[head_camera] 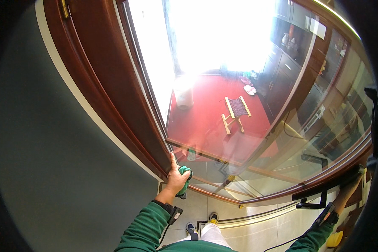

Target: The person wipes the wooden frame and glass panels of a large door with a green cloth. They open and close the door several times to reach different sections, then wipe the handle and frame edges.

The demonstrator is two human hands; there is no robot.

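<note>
My left hand (177,179) is closed around a green cloth (184,181), with its index finger stretched along the lower left edge of a glass door pane (214,176). A brown wooden frame (126,104) runs up beside that hand. At the far right my right hand (359,174) reaches to the door's outer edge, above the black door handle (315,204); its fingers are mostly hidden, so what they touch cannot be told. Both wrists wear black straps with small devices.
Through the glass appear a folding stool (237,108), a white bin (184,94), slippers (249,90) and dark cabinets (280,69). A grey wall (66,157) fills the left side. A yellow container (334,239) is at the lower right.
</note>
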